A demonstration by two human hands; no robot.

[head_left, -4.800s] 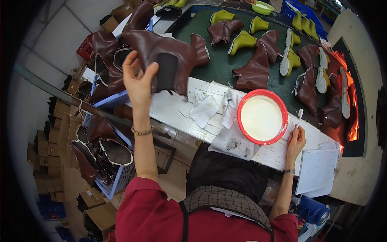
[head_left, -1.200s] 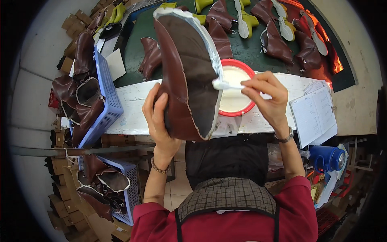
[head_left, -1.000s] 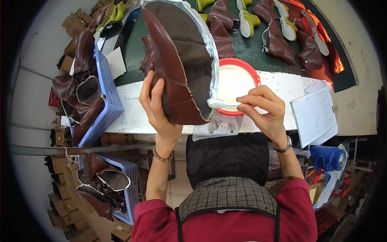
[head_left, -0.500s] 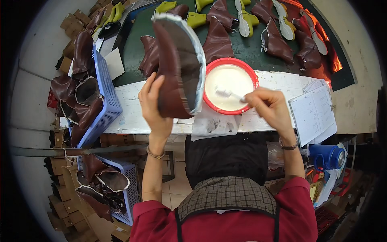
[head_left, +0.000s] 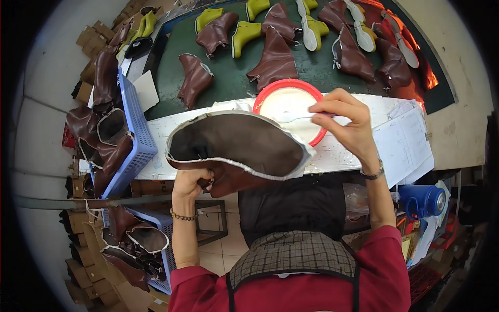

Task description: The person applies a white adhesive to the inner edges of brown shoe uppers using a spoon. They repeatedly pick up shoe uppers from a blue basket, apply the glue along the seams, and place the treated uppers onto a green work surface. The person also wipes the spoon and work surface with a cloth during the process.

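My left hand is closed round a brown leather boot upper. Its wide opening is tilted up, showing the dark lining and a whitish rim. My right hand pinches a thin brush whose pale end lies over the bowl. That red-rimmed bowl holds creamy white liquid and stands on the white bench edge, partly hidden by the boot upper and my right hand. More brown boot uppers lie beyond it on the dark green tabletop, among yellow-green shoe lasts and pale soles.
Blue plastic baskets with more boot uppers stand at my left, one above the other. An open notebook lies on the right of the bench, above a blue jug. Cardboard boxes are stacked at the far left.
My left hand has lowered the boot upper towards me and turned its opening upward. My right hand has risen slightly, bringing the brush up from inside the bowl.
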